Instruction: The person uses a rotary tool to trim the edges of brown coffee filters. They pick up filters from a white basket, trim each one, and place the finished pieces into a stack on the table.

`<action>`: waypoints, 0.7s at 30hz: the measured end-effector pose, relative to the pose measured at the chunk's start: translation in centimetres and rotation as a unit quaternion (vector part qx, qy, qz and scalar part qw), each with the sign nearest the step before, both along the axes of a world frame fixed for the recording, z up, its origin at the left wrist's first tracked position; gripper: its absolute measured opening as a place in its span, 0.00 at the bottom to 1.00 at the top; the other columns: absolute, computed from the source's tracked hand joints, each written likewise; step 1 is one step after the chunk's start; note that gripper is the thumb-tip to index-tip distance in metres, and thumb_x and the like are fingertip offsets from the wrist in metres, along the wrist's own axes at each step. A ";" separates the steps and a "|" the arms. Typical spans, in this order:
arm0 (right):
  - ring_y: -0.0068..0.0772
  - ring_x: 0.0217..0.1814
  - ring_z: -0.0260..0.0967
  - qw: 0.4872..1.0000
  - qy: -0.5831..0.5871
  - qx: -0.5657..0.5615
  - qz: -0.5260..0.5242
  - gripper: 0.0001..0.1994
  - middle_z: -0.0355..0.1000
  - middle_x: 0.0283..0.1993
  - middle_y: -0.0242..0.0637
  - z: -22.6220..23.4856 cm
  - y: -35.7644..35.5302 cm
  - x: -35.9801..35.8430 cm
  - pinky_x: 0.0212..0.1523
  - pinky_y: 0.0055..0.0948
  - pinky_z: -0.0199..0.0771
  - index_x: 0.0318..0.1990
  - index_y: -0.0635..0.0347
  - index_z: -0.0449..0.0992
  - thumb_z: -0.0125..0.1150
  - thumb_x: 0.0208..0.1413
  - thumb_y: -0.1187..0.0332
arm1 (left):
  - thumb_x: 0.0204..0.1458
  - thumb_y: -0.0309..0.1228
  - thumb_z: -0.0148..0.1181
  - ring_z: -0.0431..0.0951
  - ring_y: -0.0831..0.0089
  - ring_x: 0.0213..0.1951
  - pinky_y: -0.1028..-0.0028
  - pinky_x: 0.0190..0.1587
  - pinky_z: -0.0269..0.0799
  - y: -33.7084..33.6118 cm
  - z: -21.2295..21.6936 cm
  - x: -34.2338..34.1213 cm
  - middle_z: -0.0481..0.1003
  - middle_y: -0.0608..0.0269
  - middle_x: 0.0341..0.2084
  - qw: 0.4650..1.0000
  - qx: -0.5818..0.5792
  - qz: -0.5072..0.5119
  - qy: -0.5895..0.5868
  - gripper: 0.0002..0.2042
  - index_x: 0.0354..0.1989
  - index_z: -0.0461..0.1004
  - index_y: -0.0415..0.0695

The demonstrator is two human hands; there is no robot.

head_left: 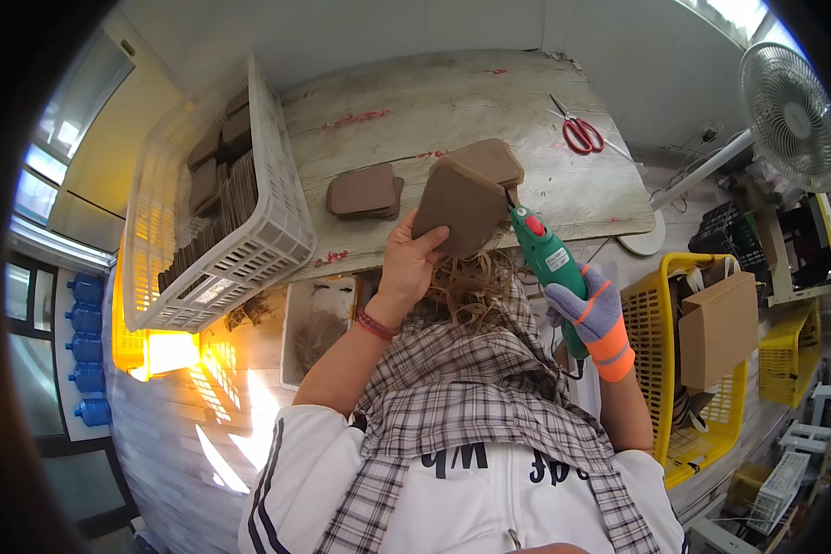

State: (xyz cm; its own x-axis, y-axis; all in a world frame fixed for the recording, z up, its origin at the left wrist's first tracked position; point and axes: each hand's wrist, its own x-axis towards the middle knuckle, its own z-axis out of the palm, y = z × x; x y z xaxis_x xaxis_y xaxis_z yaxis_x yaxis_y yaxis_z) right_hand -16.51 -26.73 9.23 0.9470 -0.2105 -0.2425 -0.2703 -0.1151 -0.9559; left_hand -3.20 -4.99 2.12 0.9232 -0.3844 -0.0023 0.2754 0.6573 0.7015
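worn table | left hand pinches brown pad | gloved right hand grasps green tool | likely best: light, even edge strokes

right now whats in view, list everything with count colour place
Table: one, pale, ahead
Crate: one, white, left of table
Brown pads: many, brown, held, on table, in crate
Power tool: one, green, right of pads
Scissors: one, red handles, table's right
Apron: one, checked, on wearer
Brown scraps: many, brown, on apron
Tub: one, white, below table edge
Yellow baskets: three or more, yellow, both sides
Cardboard box: one, brown, right yellow basket
Fan: one, white, far right
Water bottles: five, blue, far left
Left hand: one, bare, gripping pads
Right hand: one, grey-orange glove, around power tool
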 end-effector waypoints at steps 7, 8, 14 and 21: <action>0.13 0.28 0.67 0.997 0.025 -0.044 0.064 0.22 0.73 0.30 0.30 -1.1 -0.4 -1.5 0.30 0.16 0.68 0.45 0.65 0.72 0.70 0.46 0.62 | 0.51 0.17 0.55 0.77 0.74 0.40 0.75 0.42 0.76 3.2 0.1 -0.8 0.76 0.60 0.40 0.993 0.114 -0.038 -0.018 0.14 0.47 0.70 0.37; 0.14 0.29 0.67 0.995 0.024 -0.054 0.074 0.22 0.73 0.30 0.30 -1.3 -0.6 -1.9 0.30 0.17 0.69 0.44 0.66 0.72 0.70 0.45 0.62 | 0.50 0.17 0.55 0.77 0.75 0.39 0.75 0.42 0.76 3.4 0.4 -1.1 0.76 0.60 0.40 0.992 0.119 -0.047 -0.014 0.14 0.47 0.70 0.37; 0.16 0.33 0.68 0.995 0.013 -0.037 0.089 0.23 0.74 0.32 0.33 -3.0 -0.1 -3.9 0.34 0.19 0.70 0.46 0.66 0.72 0.70 0.45 0.61 | 0.49 0.15 0.55 0.76 0.74 0.43 0.75 0.47 0.73 5.4 -0.9 -2.8 0.74 0.57 0.44 0.973 0.200 -0.120 0.006 0.20 0.53 0.66 0.34; 0.15 0.32 0.67 0.995 0.028 -0.023 0.091 0.23 0.73 0.32 0.32 -3.7 1.2 -4.2 0.33 0.17 0.70 0.47 0.67 0.70 0.69 0.47 0.62 | 0.47 0.16 0.57 0.76 0.76 0.37 0.77 0.42 0.74 5.0 -0.8 -5.7 0.76 0.61 0.39 0.966 0.222 -0.112 0.067 0.17 0.48 0.70 0.35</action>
